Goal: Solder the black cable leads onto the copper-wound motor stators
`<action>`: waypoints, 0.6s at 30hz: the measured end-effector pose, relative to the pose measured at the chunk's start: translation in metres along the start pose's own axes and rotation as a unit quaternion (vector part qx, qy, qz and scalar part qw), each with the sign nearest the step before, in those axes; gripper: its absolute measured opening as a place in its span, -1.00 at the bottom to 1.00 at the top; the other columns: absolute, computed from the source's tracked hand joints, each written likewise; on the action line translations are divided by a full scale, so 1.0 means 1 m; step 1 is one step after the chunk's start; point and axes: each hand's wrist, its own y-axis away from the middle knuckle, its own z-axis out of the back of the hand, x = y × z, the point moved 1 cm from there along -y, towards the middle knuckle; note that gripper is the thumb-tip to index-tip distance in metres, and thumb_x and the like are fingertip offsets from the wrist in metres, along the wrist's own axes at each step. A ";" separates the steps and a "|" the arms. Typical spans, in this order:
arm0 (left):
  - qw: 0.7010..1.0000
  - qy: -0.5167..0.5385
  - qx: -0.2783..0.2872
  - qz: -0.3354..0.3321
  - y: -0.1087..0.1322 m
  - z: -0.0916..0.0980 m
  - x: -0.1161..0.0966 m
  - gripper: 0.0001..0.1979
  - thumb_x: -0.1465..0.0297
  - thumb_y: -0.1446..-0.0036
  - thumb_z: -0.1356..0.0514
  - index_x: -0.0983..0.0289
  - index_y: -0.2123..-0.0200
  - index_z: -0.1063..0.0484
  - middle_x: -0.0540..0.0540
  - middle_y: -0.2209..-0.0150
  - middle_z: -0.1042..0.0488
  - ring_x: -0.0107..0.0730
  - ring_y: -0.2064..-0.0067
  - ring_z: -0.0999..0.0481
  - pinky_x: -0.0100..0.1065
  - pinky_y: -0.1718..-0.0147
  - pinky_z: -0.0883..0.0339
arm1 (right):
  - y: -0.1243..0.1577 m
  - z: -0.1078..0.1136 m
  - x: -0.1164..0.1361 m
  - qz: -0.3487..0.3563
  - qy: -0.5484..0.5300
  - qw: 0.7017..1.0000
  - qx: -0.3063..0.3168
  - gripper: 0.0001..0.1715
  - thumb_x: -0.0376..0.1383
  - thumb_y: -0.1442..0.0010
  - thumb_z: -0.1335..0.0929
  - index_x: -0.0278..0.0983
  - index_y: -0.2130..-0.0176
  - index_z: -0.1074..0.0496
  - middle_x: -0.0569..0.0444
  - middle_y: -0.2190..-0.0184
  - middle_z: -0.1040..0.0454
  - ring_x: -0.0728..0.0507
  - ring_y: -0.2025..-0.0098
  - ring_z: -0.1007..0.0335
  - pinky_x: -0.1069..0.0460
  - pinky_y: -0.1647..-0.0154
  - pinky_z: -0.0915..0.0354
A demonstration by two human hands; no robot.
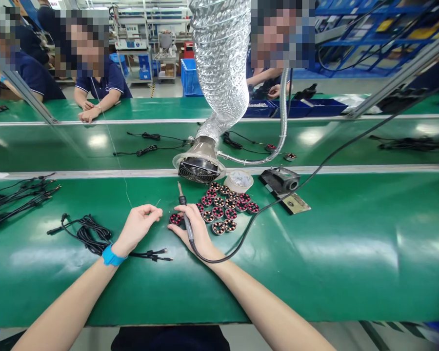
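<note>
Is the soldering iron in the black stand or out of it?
Out. The soldering iron is in the right hand, tip pointing forward, and the black stand sits apart, farther to the right.

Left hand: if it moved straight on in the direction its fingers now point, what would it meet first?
The left hand would probably first meet the red-and-black ring by the right hand; depth is unclear, so it might pass above it.

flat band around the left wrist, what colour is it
Bright blue; the flat wristband shows best in the head view.
</note>
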 end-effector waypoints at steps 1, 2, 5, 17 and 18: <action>1.000 -0.011 0.014 0.002 0.000 -0.002 0.002 -0.67 0.12 -0.07 -0.28 0.31 0.42 -0.53 0.08 0.41 -0.55 -0.41 0.40 -0.42 -0.40 0.40 -0.24 | 0.000 0.000 0.000 0.002 0.001 1.000 -0.004 -0.44 -0.35 -0.14 -0.50 -0.13 -0.08 -0.32 0.01 0.05 -0.29 -0.14 0.15 -0.43 -0.07 0.04 -0.44; 0.999 -0.020 0.030 0.001 0.000 -0.004 0.004 -0.67 0.12 -0.06 -0.30 0.31 0.38 -0.56 0.10 0.38 -0.57 -0.38 0.38 -0.45 -0.39 0.38 -0.26 | 0.001 0.000 0.000 0.007 0.003 1.000 -0.005 -0.45 -0.35 -0.15 -0.49 -0.13 -0.09 -0.32 0.01 0.05 -0.29 -0.14 0.15 -0.43 -0.07 0.04 -0.44; 0.998 -0.046 0.044 -0.013 0.001 -0.012 0.008 -0.67 0.14 -0.03 -0.32 0.31 0.31 -0.60 0.13 0.34 -0.61 -0.32 0.37 -0.48 -0.37 0.38 -0.28 | 0.001 -0.001 0.002 0.026 0.016 1.000 -0.002 -0.47 -0.35 -0.18 -0.46 -0.11 -0.10 -0.31 0.01 0.08 -0.27 -0.14 0.14 -0.43 -0.07 0.05 -0.45; 0.989 -0.138 0.001 -0.050 0.009 -0.013 0.001 -0.75 0.20 -0.10 -0.25 0.27 0.38 -0.58 0.06 0.40 -0.59 -0.34 0.40 -0.42 -0.36 0.38 -0.20 | 0.000 0.001 0.008 0.044 0.063 0.997 -0.004 -0.45 -0.38 -0.17 -0.47 -0.13 -0.10 -0.29 -0.01 0.09 -0.26 -0.18 0.14 -0.43 -0.08 0.08 -0.46; 0.989 -0.141 0.007 -0.049 0.009 -0.012 0.001 -0.74 0.19 -0.11 -0.24 0.27 0.39 -0.57 0.05 0.42 -0.57 -0.35 0.41 -0.40 -0.37 0.39 -0.18 | 0.000 0.001 0.008 0.042 0.064 0.997 -0.005 -0.45 -0.38 -0.17 -0.47 -0.12 -0.10 -0.30 -0.01 0.09 -0.26 -0.18 0.14 -0.43 -0.08 0.08 -0.46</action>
